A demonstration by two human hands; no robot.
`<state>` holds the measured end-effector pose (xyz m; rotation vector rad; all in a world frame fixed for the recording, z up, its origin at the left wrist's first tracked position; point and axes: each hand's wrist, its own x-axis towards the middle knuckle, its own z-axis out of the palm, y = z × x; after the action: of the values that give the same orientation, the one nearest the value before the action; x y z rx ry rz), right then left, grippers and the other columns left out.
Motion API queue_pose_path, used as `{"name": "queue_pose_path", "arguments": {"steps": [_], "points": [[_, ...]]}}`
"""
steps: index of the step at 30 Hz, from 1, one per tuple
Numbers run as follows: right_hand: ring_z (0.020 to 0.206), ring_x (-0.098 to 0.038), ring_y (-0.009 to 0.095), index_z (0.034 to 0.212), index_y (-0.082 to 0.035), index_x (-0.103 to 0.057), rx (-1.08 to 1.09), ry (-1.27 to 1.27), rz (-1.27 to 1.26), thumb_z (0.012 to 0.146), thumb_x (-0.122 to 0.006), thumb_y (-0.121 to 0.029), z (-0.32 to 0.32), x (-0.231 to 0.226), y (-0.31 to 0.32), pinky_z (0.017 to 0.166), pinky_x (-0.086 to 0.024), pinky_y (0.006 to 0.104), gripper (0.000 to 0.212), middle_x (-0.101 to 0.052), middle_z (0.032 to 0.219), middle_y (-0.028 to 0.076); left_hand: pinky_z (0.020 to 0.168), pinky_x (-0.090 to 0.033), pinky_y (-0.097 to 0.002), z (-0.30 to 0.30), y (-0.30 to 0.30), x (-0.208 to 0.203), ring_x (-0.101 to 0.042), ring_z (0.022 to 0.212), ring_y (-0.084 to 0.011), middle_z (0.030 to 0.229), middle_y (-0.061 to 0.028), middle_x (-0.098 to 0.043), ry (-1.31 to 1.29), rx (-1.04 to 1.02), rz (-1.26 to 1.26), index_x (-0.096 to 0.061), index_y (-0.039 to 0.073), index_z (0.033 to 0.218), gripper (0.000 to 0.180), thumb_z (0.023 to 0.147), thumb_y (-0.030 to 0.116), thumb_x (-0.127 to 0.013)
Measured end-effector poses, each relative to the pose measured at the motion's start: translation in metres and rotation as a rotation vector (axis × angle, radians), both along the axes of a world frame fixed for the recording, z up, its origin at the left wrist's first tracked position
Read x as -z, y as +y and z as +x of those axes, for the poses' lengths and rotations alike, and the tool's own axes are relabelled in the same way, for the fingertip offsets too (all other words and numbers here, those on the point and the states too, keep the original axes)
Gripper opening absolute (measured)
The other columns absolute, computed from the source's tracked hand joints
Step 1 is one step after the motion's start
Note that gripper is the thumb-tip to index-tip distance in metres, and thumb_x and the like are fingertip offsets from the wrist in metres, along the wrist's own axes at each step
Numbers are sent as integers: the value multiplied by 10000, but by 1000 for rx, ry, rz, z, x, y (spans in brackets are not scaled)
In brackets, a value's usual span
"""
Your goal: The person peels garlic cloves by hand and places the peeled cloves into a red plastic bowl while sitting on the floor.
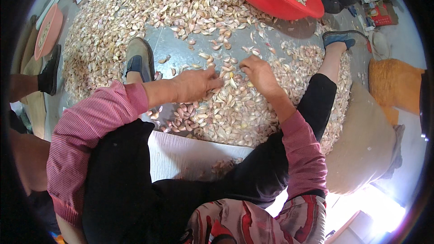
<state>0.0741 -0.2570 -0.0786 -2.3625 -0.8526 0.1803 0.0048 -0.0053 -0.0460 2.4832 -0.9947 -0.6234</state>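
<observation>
Loose garlic cloves lie in a heap between my legs, pale and pinkish. My left hand reaches in from the left over the heap's far edge, its fingers bent down among the cloves. Across from it, my right hand has its thumb and fingertips drawn together just above the cloves. Whatever either hand pinches is too small or hidden to make out. A few cloves lie strung out between the two hands. Darker, reddish cloves are gathered below my left wrist.
A wide garlic spread covers the far floor. At the back right stands a red basin of pale pieces; a pink basin is at far left. My shoes flank the heap. A tan sack bulges at right. Other people's legs show nearby.
</observation>
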Motion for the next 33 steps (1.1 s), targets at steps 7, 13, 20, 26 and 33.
{"name": "queue_pose_path", "arguments": {"steps": [7, 13, 20, 26, 33], "points": [[827, -611, 322, 999, -40, -647, -102, -115, 18, 797, -676, -78, -30, -3, 10, 731, -505, 404, 207, -591, 893, 129, 805, -526, -447, -11, -5, -4, -631, 939, -397, 1216, -186, -482, 214, -33, 108, -442, 131, 1266, 338, 937, 172, -509], [802, -614, 338, 1008, -41, -634, -46, 10, -40, 829, -655, -102, -34, 1, 7, 714, -502, 419, 190, -591, 866, 148, 798, -522, -424, -14, 3, 9, -636, 924, -348, 1106, -151, -564, 307, 15, -39, -568, 90, 1172, 277, 901, 141, -545], [688, -514, 53, 1073, -31, -617, 340, 992, 486, 968, -533, -113, -27, -8, 13, 591, -439, 228, 158, -566, 800, -6, 730, -523, -351, -7, 11, 33, -664, 788, -266, 842, -142, -672, 331, -158, -199, -701, 77, 921, 129, 828, 78, -612], [618, -380, 45, 1187, -42, -508, 250, 1331, 885, 1007, -500, -162, -27, -11, 13, 566, -365, 191, 216, -542, 895, 8, 693, -522, -296, -4, 16, 17, -644, 720, -160, 829, -83, -678, 534, -498, -286, -662, 117, 1121, 298, 823, 108, -659], [609, -368, 35, 1177, -76, -538, 125, 1616, 1056, 1016, -503, -202, -43, -36, 23, 547, -347, 197, 208, -488, 806, -27, 608, -487, -230, 12, -8, -31, -573, 656, -74, 775, -35, -645, 385, -501, -784, -630, 33, 1139, 232, 925, 117, -604]]}}
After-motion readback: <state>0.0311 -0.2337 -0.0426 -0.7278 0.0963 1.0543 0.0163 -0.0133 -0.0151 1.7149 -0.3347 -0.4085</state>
